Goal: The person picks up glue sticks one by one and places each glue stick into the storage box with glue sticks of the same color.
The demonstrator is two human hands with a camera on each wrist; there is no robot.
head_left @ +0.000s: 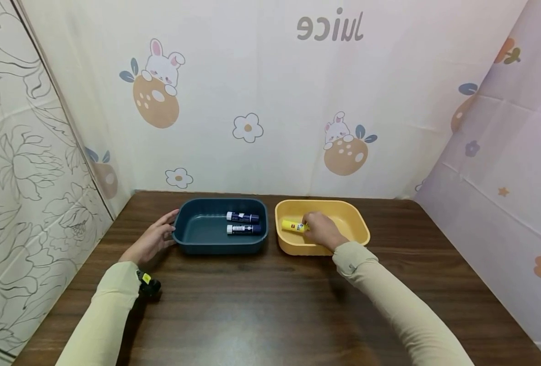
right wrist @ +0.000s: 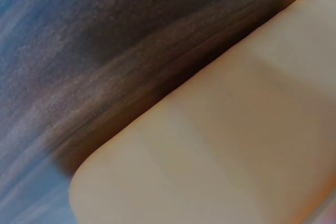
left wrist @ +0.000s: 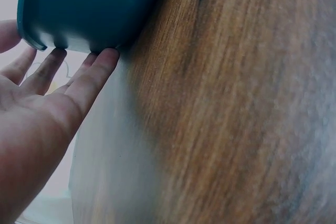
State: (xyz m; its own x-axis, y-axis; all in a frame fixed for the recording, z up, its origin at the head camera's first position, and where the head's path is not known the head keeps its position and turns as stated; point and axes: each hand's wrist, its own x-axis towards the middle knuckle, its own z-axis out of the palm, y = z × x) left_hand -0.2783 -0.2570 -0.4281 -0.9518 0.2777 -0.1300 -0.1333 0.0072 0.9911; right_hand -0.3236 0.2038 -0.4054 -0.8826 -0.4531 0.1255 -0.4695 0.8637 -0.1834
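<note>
My right hand (head_left: 324, 231) reaches into the yellow tray (head_left: 357, 223) and pinches the right end of a yellow glue stick (head_left: 293, 225), which lies low in the tray. On the left, my left hand (head_left: 153, 241) rests its extended fingers on the outer wall of the dark teal tray (head_left: 206, 248). The left wrist view has these fingertips (left wrist: 109, 56) against the teal tray's side (left wrist: 100, 9). Two dark blue tubes, an upper tube (head_left: 243, 217) and a lower tube (head_left: 244, 230), lie in the teal tray with white ends leftward. The right wrist view shows mainly the yellow tray's wall (right wrist: 210, 140).
Both trays stand side by side near the back of the brown wooden table (head_left: 234, 315), a narrow gap between them. A printed curtain (head_left: 252, 91) hangs behind the table's rear edge. A small black device (head_left: 149, 285) sits at my left wrist.
</note>
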